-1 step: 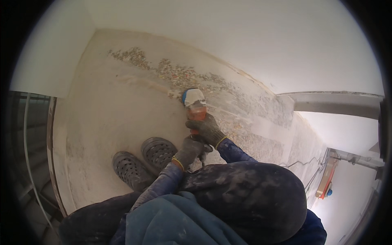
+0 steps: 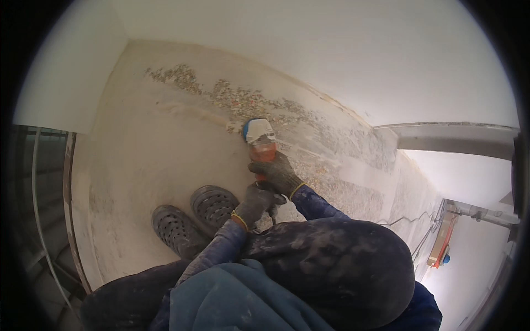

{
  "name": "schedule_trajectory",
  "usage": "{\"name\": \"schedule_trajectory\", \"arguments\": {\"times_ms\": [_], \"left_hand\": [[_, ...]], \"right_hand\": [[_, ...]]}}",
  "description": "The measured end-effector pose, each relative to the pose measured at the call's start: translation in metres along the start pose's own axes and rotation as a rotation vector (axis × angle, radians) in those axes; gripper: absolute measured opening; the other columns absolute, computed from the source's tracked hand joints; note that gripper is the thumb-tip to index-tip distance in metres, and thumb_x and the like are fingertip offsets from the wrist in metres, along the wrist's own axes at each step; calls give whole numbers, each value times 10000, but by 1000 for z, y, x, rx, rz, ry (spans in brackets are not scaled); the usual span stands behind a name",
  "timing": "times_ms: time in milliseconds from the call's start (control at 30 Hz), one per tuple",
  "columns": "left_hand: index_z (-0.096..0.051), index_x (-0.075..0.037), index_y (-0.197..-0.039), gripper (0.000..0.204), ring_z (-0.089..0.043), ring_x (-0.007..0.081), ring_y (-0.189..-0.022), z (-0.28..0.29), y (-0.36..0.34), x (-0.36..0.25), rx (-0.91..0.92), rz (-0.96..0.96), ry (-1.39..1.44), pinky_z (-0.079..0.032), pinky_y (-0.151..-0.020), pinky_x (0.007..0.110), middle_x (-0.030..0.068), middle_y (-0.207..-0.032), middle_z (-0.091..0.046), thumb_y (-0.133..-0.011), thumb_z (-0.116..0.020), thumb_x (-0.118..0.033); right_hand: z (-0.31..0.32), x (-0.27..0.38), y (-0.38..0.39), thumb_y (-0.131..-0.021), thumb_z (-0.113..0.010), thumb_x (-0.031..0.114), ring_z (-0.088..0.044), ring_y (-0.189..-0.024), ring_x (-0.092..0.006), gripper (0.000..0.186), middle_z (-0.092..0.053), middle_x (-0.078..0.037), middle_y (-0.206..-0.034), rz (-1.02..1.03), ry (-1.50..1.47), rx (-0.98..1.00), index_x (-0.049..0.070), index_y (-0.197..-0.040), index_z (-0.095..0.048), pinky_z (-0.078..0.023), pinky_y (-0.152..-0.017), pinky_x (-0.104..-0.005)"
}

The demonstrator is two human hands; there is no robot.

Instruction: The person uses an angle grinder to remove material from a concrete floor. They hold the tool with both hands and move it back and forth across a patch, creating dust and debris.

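With both gloved hands I hold an orange angle grinder (image 2: 263,153), its head wrapped in pale tape and edged with a blue rim. My right hand (image 2: 280,172) is closed around the orange body. Lower down, my left hand (image 2: 255,204) grips the rear end, where a cord seems to come out. The grinder's head rests on or just over the dusty floor (image 2: 160,138), beside a rough strip of exposed speckled stone chips (image 2: 237,99). Its underside is hidden. Both grey gloves have yellow cuffs.
Grey clogs (image 2: 214,204) stand left of my hands, and my bent knee (image 2: 342,265) fills the lower right. White walls (image 2: 331,49) border the floor. At far right lie loose cables (image 2: 408,220) and a long cardboard box (image 2: 441,243). A railing (image 2: 36,182) stands at the left edge.
The grinder and both hands have shifted very slightly to the left and away from me. My grip stays the same.
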State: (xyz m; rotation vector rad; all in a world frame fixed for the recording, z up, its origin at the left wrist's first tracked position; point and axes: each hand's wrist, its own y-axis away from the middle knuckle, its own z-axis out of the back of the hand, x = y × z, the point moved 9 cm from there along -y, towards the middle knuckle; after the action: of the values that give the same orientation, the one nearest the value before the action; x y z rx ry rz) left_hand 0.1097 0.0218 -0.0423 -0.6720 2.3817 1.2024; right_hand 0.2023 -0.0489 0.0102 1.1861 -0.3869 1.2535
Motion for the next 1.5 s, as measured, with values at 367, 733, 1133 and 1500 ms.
{"name": "schedule_trajectory", "arguments": {"times_ms": [367,733,1133,1500], "left_hand": [[-748,2,-989,169,-669,201,-556,-5,-2,-1,42,10,78,-525,-498,345,91,-801,-744,-831,-800,-30],[-771,-57,-1043,202,-704,129,-757,-30,1,4,101,-139,-469,-565,-670,333,55,-893,-765,-859,-838,-105],[-670,3,-923,263,-663,148,-542,-24,21,-80,5,-264,155,-530,-489,336,52,-782,-720,-770,-873,-65],[-686,-41,-1011,360,-716,173,-712,32,13,-50,-173,-316,-125,-580,-620,355,52,-850,-736,-731,-888,-143]], "right_hand": [[4,-24,-4,-788,-845,334,-732,-928,-244,477,-741,-133,-1065,-267,-40,-17,27,-1131,-718,-589,-805,-399],[22,-58,43,-792,-874,226,-727,-872,-222,414,-736,-98,-1002,-470,-440,-218,36,-1126,-721,-602,-743,-403],[24,64,-24,-831,-833,325,-736,-838,-229,421,-734,-108,-958,-293,115,172,42,-1116,-707,-608,-721,-370],[-20,15,-25,-781,-895,309,-729,-817,-211,532,-735,-100,-983,-229,-236,-29,14,-1171,-686,-593,-698,-374]]}}
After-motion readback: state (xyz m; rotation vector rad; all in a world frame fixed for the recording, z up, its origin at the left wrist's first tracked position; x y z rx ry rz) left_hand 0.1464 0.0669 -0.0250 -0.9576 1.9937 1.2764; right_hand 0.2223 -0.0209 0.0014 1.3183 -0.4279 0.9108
